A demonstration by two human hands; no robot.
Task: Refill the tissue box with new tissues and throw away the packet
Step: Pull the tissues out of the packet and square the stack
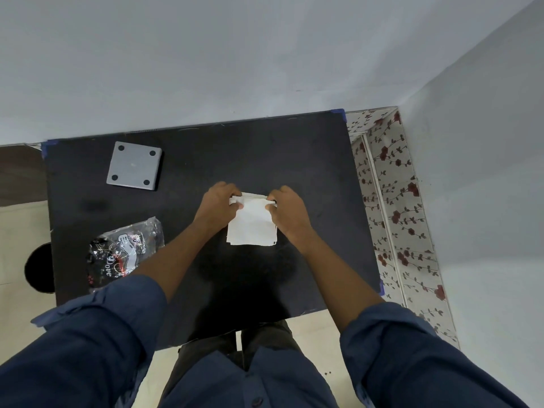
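Note:
A white stack of tissues (252, 226) lies in the middle of the black table (309, 172). My left hand (217, 206) grips the stack's far left corner and my right hand (290, 212) grips its far right corner, folding the far edge up. A grey square tissue box (134, 165), showing a flat face with four dark dots, rests at the table's far left. The crumpled black and clear plastic packet (117, 254) lies at the near left, partly behind my left sleeve.
A white wall runs along the table's far edge. A floral-patterned surface (394, 207) borders the table on the right. A round black object (39, 267) sits on the floor left of the table. Pale floor tiles lie below.

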